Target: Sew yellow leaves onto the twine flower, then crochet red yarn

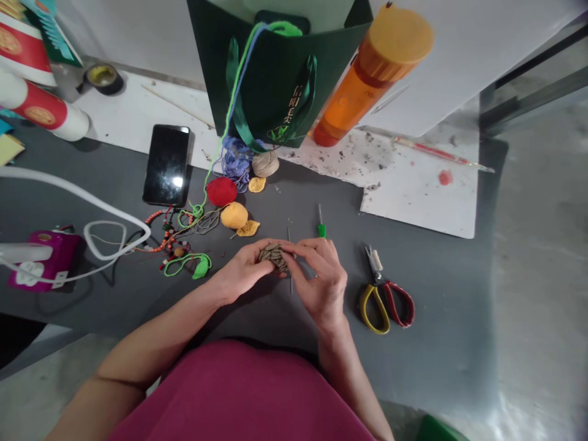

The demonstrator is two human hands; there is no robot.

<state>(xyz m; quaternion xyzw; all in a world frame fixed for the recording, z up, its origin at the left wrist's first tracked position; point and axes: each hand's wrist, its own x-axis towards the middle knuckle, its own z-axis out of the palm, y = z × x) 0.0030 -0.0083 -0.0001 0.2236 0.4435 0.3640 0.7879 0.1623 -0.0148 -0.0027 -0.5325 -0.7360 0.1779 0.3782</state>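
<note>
1. Find the brown yarn bundle [274, 256] to the left of the scissors [377, 278], gripped low over the counter [441, 343]; cannot tell whether resting on it or lifted.

2. See the left hand [243, 269] curled narrow around the bundle, thumb laid against its near side. Probably best used as a steady cradle, without crushing the coils.

3. See the right hand [324, 278] narrow too, thumb and fingertips pinching the bundle's edge facing the scissors. Cannot tell whether pinching a loose strand as well.

4. Use small, light fingertip moves on the right, likely the safest way over such a tight, ridged surface. Better to roll the bundle within the left hand than to tug hard from the right.

5. Watch the thin rod [291, 286] to the left of the scissors, partly hidden by the hands; apt to snag the yarn if nudged.

6. Mind the green-handled tool [322, 230], left of the scissors and farther from the body, tip pointing away.

7. Steer clear of the red ball [222, 192], yellow ball [234, 215] and green leaf [201, 266], all well left of the scissors, to avoid tangling.
</note>
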